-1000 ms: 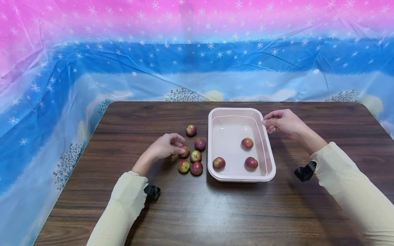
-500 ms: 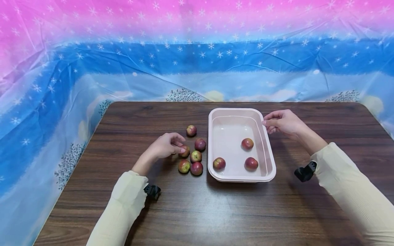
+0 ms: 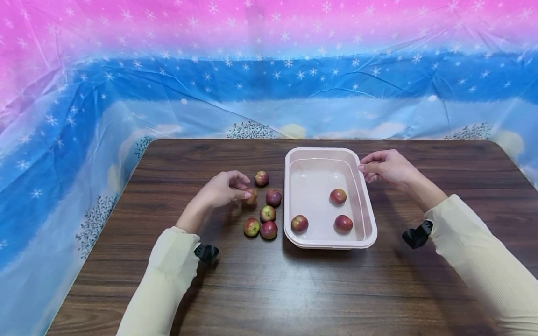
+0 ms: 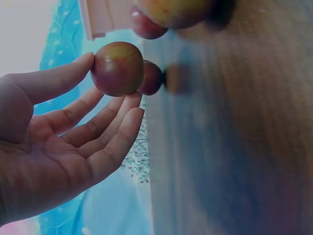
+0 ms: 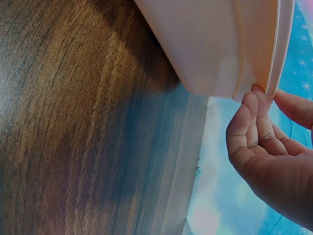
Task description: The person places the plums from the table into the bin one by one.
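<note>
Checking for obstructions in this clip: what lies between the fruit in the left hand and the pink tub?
In the head view, one dark red fruit lies between the held fruit and the pink tub.

Okay so the tub (image 3: pixel 311 186) sits on the surface (image 3: pixel 294 289), three plums (image 3: pixel 343 224) inside: two up front, one behind the right one. Five loose plums (image 3: pixel 267 213) lie left of it, plus a held plum (image 3: pixel 252 197) in the left hand (image 3: pixel 220 189). Right hand (image 3: pixel 388 168)'s at the tub's right rim.
</note>
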Demonstrator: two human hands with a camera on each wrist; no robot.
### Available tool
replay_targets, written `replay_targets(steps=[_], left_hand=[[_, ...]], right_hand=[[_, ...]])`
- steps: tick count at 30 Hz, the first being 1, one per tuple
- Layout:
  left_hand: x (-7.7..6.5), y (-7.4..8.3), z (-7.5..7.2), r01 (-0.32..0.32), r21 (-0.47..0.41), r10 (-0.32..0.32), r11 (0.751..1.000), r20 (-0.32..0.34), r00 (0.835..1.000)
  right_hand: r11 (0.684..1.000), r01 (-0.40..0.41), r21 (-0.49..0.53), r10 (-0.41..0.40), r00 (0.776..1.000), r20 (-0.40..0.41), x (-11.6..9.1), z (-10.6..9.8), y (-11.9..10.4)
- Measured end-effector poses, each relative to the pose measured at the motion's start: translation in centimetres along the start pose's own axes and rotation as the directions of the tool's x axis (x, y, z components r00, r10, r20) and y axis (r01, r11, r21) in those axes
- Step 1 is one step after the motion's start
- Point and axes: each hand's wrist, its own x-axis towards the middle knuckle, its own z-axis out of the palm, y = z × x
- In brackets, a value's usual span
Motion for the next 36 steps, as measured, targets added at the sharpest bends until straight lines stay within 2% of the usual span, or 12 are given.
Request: replay_targets(steps=[8,16,22,36], left_hand=[[-0.1,0.9,-0.5,-0.001,-0.004,0.001,1.000,-0.020,1.000],[-0.1,1.8,-1.1,-0.026,0.042,0.027,0.999,-0.044,0.999],[-0.1,2.7,-1.5,-0.026,0.028,0.027,0.999,-0.055,0.998],[0.3,5.0,-2.2,-0.092,0.022,0.094,0.996,-0.107,0.990]], right_hand=[[1.000,0.002,-0.003,-0.002,1.000,0.001,0.0,0.0,0.0],[0.999,0.003,-0.033,-0.003,1.000,-0.005,0.0,-0.1,0.1],[0.999,0.006,-0.052,-0.006,1.000,-0.004,0.0,-0.1,0.0],[0.998,-0.003,-0.057,0.003,1.000,-0.009,0.0,0.0,-0.1]])
